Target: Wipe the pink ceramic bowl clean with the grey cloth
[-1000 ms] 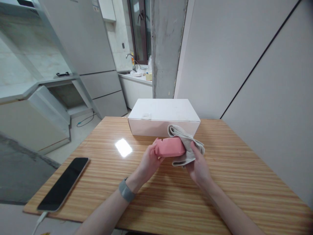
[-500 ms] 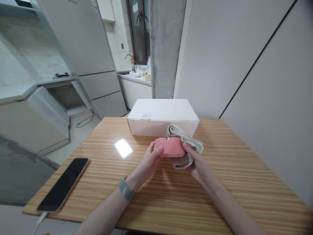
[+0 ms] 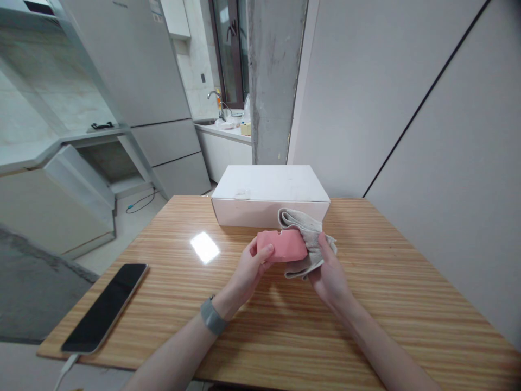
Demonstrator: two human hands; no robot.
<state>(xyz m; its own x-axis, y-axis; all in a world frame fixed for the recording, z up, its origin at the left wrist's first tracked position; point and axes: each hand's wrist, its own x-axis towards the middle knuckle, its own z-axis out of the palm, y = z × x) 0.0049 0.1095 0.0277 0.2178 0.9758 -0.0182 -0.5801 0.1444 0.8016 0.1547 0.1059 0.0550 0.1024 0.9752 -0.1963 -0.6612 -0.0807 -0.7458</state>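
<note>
My left hand point(image 3: 253, 266) is closed on the left end of a pink ashtray point(image 3: 287, 247), the thumb lying across its near side. The ashtray has slanted, faceted sides and a small notch in its upper edge. In my right hand point(image 3: 331, 271) is a folded grey cloth point(image 3: 311, 231), its thumb pressed over the fabric. The cloth wraps against the right end of the ashtray, with folds showing above and below it. Both things are held above the wooden table point(image 3: 366, 304). The fingers behind the cloth are hidden.
A white box point(image 3: 271, 184) stands at the table's far edge, just beyond my hands. At the left lies a dark-screened phone point(image 3: 106, 307) with a white cable point(image 3: 67, 369) plugged in. A white wall panel point(image 3: 407, 108) borders the right side.
My right thumb has moved off the ashtray's edge and up onto the cloth. The cloth is now bunched more tightly around the right end. My left hand keeps its hold.
</note>
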